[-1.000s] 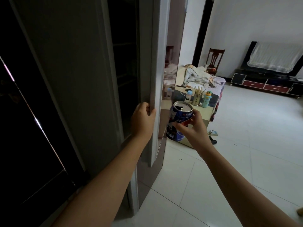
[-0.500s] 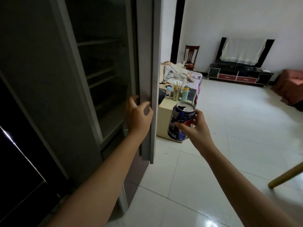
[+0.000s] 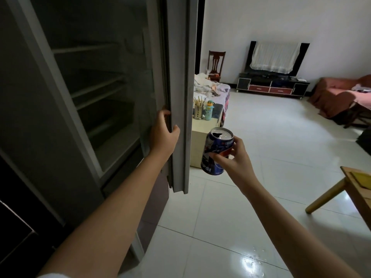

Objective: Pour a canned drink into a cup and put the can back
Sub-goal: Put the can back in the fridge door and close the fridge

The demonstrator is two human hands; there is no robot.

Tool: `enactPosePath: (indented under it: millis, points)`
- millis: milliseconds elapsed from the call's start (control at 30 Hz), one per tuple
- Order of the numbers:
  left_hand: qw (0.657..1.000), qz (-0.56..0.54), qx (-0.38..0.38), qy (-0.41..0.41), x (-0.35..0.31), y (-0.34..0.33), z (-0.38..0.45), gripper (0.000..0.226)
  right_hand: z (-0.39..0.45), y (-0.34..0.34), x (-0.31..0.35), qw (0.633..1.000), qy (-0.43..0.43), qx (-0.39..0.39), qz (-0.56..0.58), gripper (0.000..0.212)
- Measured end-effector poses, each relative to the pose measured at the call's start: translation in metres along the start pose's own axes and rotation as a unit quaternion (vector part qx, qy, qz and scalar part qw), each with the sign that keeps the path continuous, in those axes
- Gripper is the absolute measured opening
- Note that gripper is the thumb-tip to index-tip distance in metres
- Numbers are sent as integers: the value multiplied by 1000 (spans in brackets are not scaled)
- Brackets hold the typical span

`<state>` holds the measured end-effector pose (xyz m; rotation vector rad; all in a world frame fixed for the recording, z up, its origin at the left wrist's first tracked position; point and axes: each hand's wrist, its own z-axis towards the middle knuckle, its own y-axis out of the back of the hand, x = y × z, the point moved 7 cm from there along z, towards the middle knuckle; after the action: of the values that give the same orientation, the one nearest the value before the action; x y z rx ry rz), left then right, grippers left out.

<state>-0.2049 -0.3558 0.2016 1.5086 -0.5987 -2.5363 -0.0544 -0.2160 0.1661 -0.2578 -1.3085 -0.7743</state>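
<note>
To the left of both hands stood an open fridge [image 3: 96, 101], its dim shelves visible. The left hand [image 3: 163, 135] was clamped on the edge of the fridge door [image 3: 180, 97], fingers wrapped around it. Just right of the door, the right hand [image 3: 233, 157] was closed around a blue can [image 3: 215, 151], held nearly upright with its opened top showing, above the white tiled floor [image 3: 261, 157]. Far right of that hand, a wooden bench [image 3: 355, 183] corner showed.
</note>
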Motion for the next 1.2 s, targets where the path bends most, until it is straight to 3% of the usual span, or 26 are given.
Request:
enactPosePath:
  millis: [167, 333, 467, 733, 1033, 1200]
  points:
    - [997, -19, 78, -10, -4, -27, 11, 65, 0, 11, -8, 1000, -12, 2, 3, 62]
    - [989, 53, 126, -64, -16, -54, 21, 72, 6, 21, -17, 1000, -19, -24, -3, 66]
    - [979, 33, 169, -112, -22, -81, 30, 76, 12, 28, -23, 998, -24, -56, -10, 64]
    - [959, 3, 216, -186, -36, -124, 54, 77, 28, 45, -37, 991, -39, -125, -33, 64]
    - [934, -38, 282, -217, -41, -161, 72, 75, 40, 54, -46, 982, -48, -174, -50, 63]
    - [939, -43, 251, -231, -27, -151, 78, 64, 47, 47, -53, 982, -58, -176, -41, 61]
